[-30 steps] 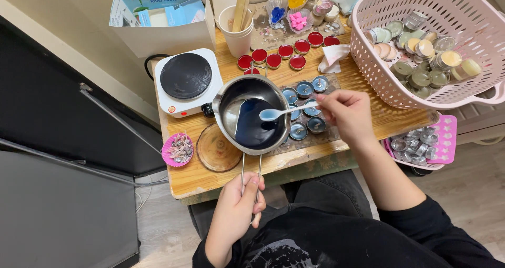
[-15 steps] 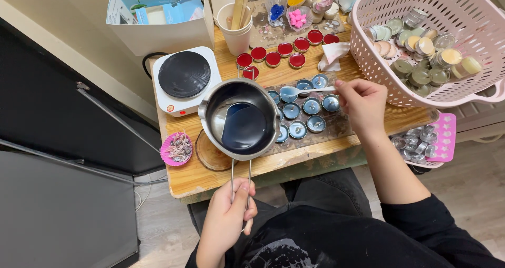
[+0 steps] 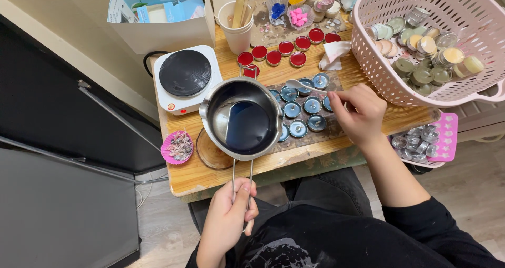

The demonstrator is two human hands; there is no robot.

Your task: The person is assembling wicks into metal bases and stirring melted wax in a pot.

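Pot [image 3: 241, 118] sat mid-frame, held over the wooden surface [image 3: 226, 68] by its wire handle, part of it over a round wooden coaster [image 3: 209, 153]. Dark blue liquid pooled in the bottom, leaning toward the right side. Left hand [image 3: 227, 221] at lower centre was clenched around the end of the handle. Right hand [image 3: 359, 112], right of centre, gripped a light spoon [image 3: 305, 85], fingers curled on its handle, bowl pointing to upper left over the blue tins [image 3: 304, 106]. Those tins were small round cups with blue fill and wicks, in rows just right of the pot, the nearest ones partly hidden behind its rim. Red tins [image 3: 286, 48] lined up above them toward top centre. White hot plate [image 3: 185, 77] with black disc sat upper left of the pot, just beside it. Pink paper cup [image 3: 178, 147] with dried bits was at the left edge of the surface. Paper cup [image 3: 235, 27] holding wooden sticks stood at top centre. Crumpled tissue [image 3: 332, 53] lay beside the red tins. Pink basket [image 3: 379, 62] at upper right held many filled tins. Pink tray [image 3: 448, 136] with empty metal cups sat at right, below the basket.
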